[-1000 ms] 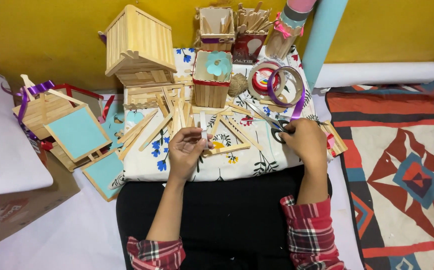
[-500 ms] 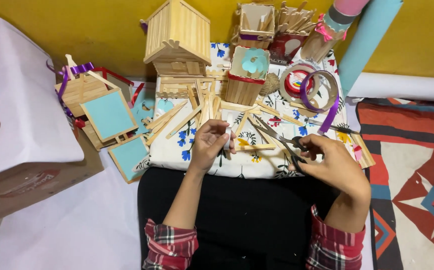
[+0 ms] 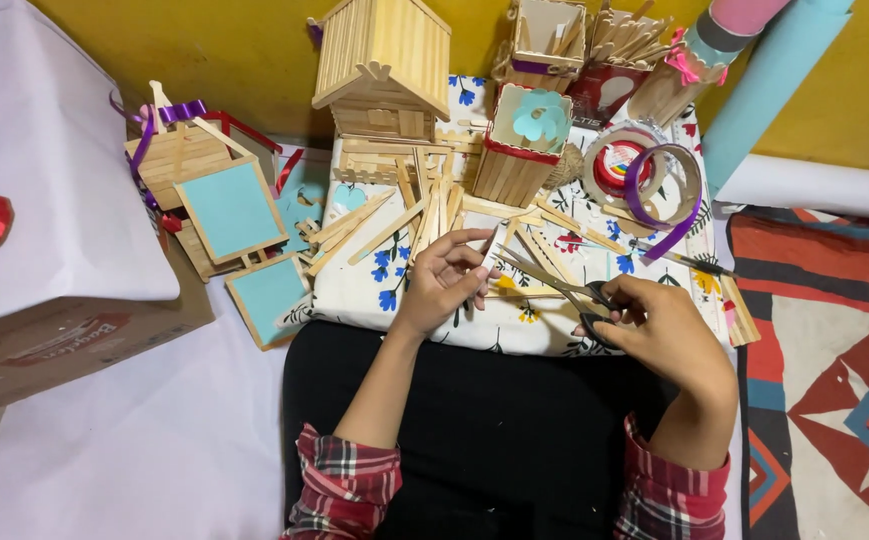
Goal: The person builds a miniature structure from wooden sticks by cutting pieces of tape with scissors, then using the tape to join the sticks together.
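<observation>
My left hand (image 3: 446, 277) pinches a thin wooden craft stick (image 3: 485, 247) over a floral cloth (image 3: 364, 290) on my lap. Black-handled scissors (image 3: 554, 283) are in my right hand (image 3: 654, 330), fingers through the handles, blades pointing left toward the stick and slightly apart. Loose wooden sticks (image 3: 424, 205) lie scattered on the cloth just beyond both hands.
A wooden stick house (image 3: 384, 60) stands at the back by the yellow wall. A stick box with a teal flower (image 3: 519, 145), ribbon rolls (image 3: 644, 170), teal-panelled stick frames (image 3: 229, 210), a cardboard box (image 3: 64, 330) at left and a patterned rug (image 3: 834, 380) at right surround me.
The view has shifted so everything sits further right. My right hand has brought the scissors left toward the stick held by my left hand.
</observation>
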